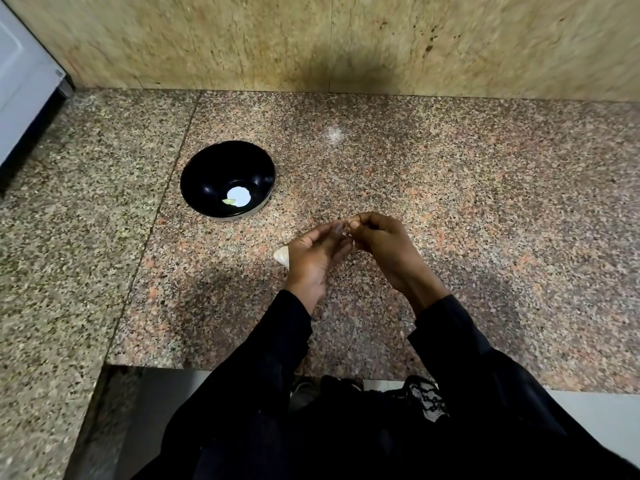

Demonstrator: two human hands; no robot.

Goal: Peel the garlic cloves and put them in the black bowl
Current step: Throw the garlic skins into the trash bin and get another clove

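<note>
Clove in work (343, 231): pinched between the fingertips of both hands, above the counter, right of and nearer than the bowl; small, pale, partly hidden, so how much skin remains cannot be told.
Left hand (313, 263): fingers curled up toward the clove, thumb and fingertips closed on it from the left.
Right hand (382, 247): fingers bent tight, pinching at the clove's right side, seemingly pulling at skin.
Step in hand: judged as peeling, mid-way; not ready for dropping yet.
Black bowl (207, 174): upright on the counter, far-left of the hands, well apart from them.
Bowl contents (229, 201): one small pale-green piece, likely a peeled clove, lying beside a bright white patch at the bottom; patch may be glare or a scrap of skin, cannot tell.
Done so far: at most one clove in the bowl, by the look of it.
Garlic piece on counter (281, 256): whitish, pointed, just left of the left hand, partly hidden behind it; probably unpeeled stock waiting.
Left to do: finish this clove, carry it far-left to the bowl, then take up the white piece.
Counter (485, 202): speckled granite, seam running near-to-far left of the bowl.
Wall (311, 39): tan stone at the far edge, dark smudge in the middle.
White appliance (20, 91): far-left corner, away from the work.
In the way: nothing between hands and bowl.
</note>
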